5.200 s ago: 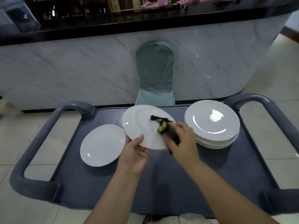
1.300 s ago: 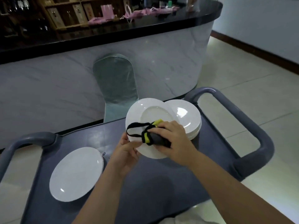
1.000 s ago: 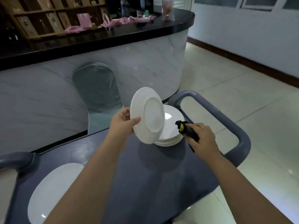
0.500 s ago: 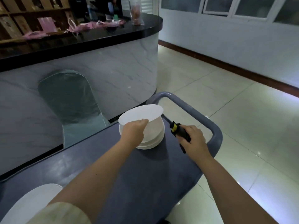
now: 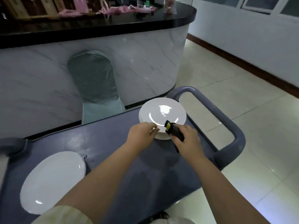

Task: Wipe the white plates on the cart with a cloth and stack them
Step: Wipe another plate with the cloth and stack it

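Observation:
A stack of white plates (image 5: 162,116) stands at the right end of the grey cart (image 5: 100,143). Its top plate lies flat on the stack. My left hand (image 5: 141,133) is at the stack's near rim, with its fingertips pinched on the top plate's edge. Just right of it, my right hand (image 5: 186,138) is closed around a bunched black and yellow cloth (image 5: 172,130), which touches the stack's near right edge. A single white plate (image 5: 51,180) lies alone at the cart's left end.
The cart's curved grey handle (image 5: 226,126) rises right of the stack, and another handle (image 5: 11,143) shows at the left. A chair with a grey-green cover (image 5: 93,88) and a marble counter (image 5: 145,54) stand behind the cart. Tiled floor lies to the right.
My left hand has lowered the wiped plate flat onto the stack. My right hand with the cloth has moved in against the stack. The view has swung back left.

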Demonstrator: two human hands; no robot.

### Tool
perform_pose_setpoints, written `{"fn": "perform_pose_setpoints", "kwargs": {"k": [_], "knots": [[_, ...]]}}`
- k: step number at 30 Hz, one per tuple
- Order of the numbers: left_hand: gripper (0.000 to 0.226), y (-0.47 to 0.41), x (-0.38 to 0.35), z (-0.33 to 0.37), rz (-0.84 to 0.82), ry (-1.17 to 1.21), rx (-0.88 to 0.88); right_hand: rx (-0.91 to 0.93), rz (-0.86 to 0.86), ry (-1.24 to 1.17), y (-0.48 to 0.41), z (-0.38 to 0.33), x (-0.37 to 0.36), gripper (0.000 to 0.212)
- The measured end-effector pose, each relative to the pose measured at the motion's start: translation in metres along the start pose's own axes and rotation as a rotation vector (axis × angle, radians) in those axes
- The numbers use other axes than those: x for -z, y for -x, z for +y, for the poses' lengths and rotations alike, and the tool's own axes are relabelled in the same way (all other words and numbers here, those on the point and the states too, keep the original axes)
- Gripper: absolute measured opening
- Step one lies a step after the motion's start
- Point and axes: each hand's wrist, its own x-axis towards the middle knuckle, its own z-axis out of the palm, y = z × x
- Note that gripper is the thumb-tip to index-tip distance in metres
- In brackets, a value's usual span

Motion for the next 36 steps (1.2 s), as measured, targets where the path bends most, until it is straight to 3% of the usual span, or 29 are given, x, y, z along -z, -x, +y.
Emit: {"fn": "perform_pose_setpoints", "kwargs": {"k": [3,8,12,17,24,29,36], "knots": [[0.025,0.034,0.023,-0.03,0.079,0.067,0.213,0.117,-0.085,-0.032,-0.007,-0.039,-0.029,0.04],[0.022,0.13,0.041,-0.101,0.137,0.204,0.744,0.31,-0.302,-0.049,0.004,-0.093,-0.103,0.039],[0.02,0.225,0.05,-0.146,0.286,0.321,1.139,0.392,-0.444,-0.067,0.033,-0.129,-0.157,0.036],[0.034,0.309,0.052,-0.171,0.445,0.465,1.448,0.408,-0.564,-0.078,0.063,-0.16,-0.198,0.038],[0.047,0.302,0.047,-0.182,0.452,0.906,1.552,0.392,-0.637,-0.076,0.092,-0.167,-0.225,0.032],[0.031,0.297,0.045,-0.189,0.375,1.081,1.57,0.356,-0.63,-0.098,0.099,-0.159,-0.226,0.033],[0.016,0.307,0.049,-0.175,0.623,1.142,1.465,0.268,-0.601,-0.121,0.092,-0.15,-0.224,0.03]]}}
